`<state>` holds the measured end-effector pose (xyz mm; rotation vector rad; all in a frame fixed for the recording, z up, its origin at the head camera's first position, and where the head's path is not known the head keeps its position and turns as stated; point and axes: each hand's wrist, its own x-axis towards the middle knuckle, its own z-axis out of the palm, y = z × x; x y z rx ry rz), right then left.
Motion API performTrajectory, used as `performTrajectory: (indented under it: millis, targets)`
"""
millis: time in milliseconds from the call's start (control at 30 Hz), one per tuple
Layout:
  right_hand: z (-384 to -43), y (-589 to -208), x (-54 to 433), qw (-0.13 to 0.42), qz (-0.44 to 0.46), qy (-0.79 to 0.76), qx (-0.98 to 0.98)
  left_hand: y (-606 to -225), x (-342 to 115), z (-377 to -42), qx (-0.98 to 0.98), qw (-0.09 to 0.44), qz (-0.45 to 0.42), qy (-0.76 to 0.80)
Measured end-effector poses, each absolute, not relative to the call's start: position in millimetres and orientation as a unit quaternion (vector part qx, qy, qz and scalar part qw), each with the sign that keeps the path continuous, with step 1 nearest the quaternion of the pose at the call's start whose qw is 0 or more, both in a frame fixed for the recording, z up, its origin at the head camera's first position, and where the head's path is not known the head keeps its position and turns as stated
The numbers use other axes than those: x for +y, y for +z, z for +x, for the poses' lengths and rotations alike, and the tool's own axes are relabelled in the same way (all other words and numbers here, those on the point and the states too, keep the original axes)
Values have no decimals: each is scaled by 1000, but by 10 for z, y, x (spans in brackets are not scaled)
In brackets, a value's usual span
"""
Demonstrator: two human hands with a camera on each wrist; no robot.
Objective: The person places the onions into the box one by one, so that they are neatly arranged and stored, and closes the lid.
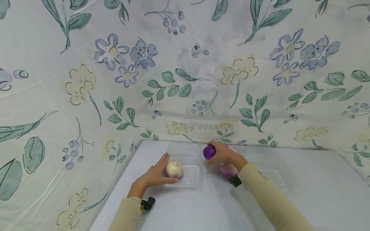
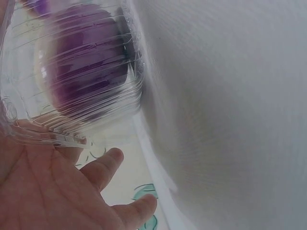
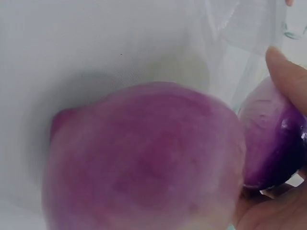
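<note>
A clear plastic container (image 1: 193, 182) lies on the table with a pale-topped purple onion (image 1: 174, 169) in its left part. My left hand (image 1: 154, 175) rests against the container's left side, thumb along the near edge and fingers extended. In the left wrist view its palm is at the ribbed wall (image 2: 96, 81). My right hand (image 1: 221, 154) grips a deep purple onion (image 1: 209, 152) over the container's right edge, thumb and fingers around it. Beneath the right wrist sits another onion (image 1: 228, 171), large in the right wrist view, with a pinkish one (image 1: 232, 148) behind it.
A second clear plastic container (image 1: 277, 175) lies to the right, partly behind the right forearm. The white table (image 1: 208, 208) ends at a floral-patterned cloth (image 1: 185, 96) hanging at the back and left. Each wrist bears a small black camera (image 1: 148, 203).
</note>
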<state>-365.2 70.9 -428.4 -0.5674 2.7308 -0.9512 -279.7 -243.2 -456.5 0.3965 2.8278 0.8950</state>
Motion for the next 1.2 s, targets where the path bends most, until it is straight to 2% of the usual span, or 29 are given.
performTrajectory:
  millis: [433, 1200]
  targets:
    - [-3580, -4204, 745, 69, -212, -318, 921, -4577, -2460, -2813, 944, 72, 131, 293]
    - [-3436, -4147, 712, 57, -225, -391, 891, -4588, -2432, -2805, 943, 65, 136, 296]
